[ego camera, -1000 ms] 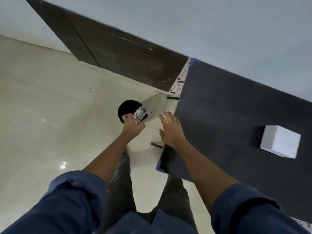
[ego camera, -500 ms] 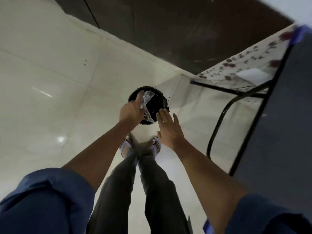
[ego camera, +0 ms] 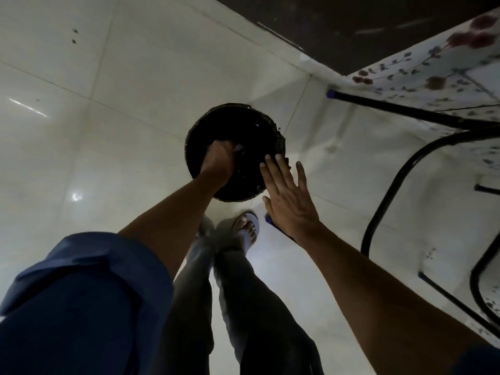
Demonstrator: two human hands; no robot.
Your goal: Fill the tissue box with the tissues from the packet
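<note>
A round black bin (ego camera: 200, 125) stands on the pale tiled floor in front of my feet. My left hand (ego camera: 217, 165) reaches down inside it, fingers curled around a crumpled clear plastic packet (ego camera: 239, 148), of which only a small shiny bit shows. My right hand (ego camera: 287, 197) hovers flat and open over the bin's right rim, fingers spread, holding nothing. The tissue box is out of view.
Black metal table legs (ego camera: 392, 182) curve down at the right, under a floral cloth (ego camera: 433, 77). A dark wall panel (ego camera: 351, 28) runs along the top. My sandalled feet (ego camera: 247, 228) stand just short of the bin on the glossy floor.
The view has dropped closer to the bin. My left hand has gone from above the rim down into the bin with the packet. My right hand stays open beside it.
</note>
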